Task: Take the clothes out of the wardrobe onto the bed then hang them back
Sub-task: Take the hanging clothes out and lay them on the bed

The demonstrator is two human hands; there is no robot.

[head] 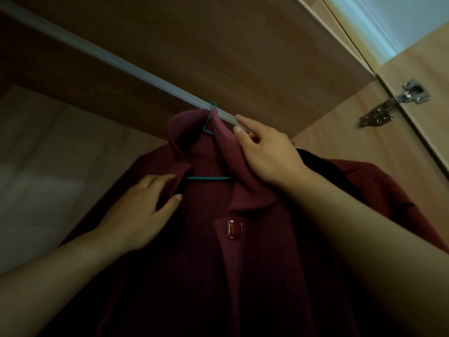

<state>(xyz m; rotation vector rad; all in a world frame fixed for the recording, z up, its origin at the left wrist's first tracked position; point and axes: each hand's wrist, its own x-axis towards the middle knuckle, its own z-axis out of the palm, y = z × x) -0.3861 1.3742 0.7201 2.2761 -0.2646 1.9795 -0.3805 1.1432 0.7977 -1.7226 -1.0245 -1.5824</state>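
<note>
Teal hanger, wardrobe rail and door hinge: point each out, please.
teal hanger (pixel 209 178), head view, on its horizontal bar.
wardrobe rail (pixel 121 65), head view, on its bare middle.
door hinge (pixel 413 92), head view, on its metal plate.

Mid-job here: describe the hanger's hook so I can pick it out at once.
Follow the pale rail running diagonally under the wardrobe's shelf down to the maroon garment. Just above its raised collar, left of the right hand, the hanger hook loops over the rail. It is the only thin teal wire touching the rail.
</note>
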